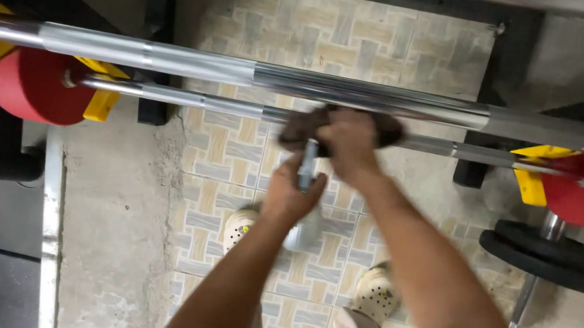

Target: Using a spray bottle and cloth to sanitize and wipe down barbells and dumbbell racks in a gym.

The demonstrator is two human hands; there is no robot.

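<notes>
nearest me, 2 pale shoes (376, 294) stand on the patterned floor (218, 146) below the bar (164, 95), which i take as my landmark. just under the bar, my left hand (291, 194) is clenched around a grey spray bottle (302, 215), nozzle up toward the bar. on the bar itself, my right hand (348, 143) presses a dark rag (304, 129), gripping it. red plates (33, 84) sit at the bar's ends; a thicker barbell (363, 94) lies just beyond. i judge the step as wiping the bar; next calls for sliding the rag along it.
</notes>
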